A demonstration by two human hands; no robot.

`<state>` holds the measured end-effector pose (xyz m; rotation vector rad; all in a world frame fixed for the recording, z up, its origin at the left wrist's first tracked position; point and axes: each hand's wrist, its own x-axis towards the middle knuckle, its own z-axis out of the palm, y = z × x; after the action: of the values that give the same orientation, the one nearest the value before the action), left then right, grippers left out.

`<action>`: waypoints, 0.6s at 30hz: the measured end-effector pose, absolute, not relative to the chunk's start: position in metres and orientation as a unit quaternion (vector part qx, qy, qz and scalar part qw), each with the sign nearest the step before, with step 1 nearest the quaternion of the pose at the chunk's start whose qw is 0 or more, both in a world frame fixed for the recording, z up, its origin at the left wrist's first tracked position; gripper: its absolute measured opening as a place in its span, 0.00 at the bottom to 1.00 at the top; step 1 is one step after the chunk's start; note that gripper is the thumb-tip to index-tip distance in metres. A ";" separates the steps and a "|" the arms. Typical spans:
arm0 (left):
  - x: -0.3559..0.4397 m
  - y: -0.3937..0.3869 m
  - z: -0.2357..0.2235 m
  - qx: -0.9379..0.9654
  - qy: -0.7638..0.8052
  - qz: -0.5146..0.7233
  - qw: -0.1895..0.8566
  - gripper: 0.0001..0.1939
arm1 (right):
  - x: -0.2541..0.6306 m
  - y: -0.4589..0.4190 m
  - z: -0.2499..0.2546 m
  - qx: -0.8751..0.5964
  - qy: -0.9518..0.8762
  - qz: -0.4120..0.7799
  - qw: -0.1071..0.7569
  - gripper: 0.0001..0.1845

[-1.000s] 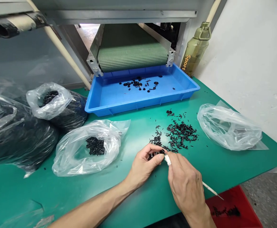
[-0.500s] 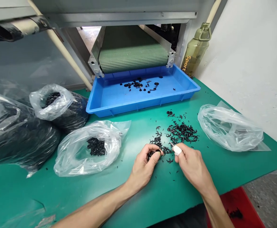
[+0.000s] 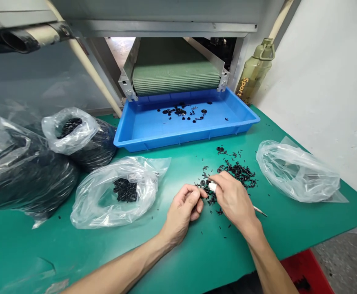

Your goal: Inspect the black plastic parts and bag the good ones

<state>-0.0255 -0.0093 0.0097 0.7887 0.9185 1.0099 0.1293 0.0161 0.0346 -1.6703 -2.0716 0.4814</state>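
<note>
Left hand (image 3: 182, 210): curled inward, the grip nearly closed; whether it has hold of anything, I cannot tell.
Right hand (image 3: 235, 200): grip closed on a thin stick (image 3: 260, 211), mostly hidden.
Red bin (image 3: 311, 271): cut off below.
Black parts (image 3: 242, 173): small, pronged, loosely heaped just beyond the hands.
Surface (image 3: 184, 261): green, carrying clear bags (image 3: 299, 175) and a blue tray (image 3: 187, 138).
Conveyor belt (image 3: 176, 73): ends above the tray, pale wall (image 3: 328, 81) alongside.
</note>
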 end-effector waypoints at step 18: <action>-0.027 -0.007 0.003 0.352 0.387 0.448 0.725 0.15 | 0.127 -0.047 0.038 -0.585 -0.750 0.118 0.285 0.19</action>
<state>-0.0270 -0.0073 0.0031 0.7763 0.8535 0.9876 0.1275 -0.0469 0.0376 -1.5657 -2.0060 0.3154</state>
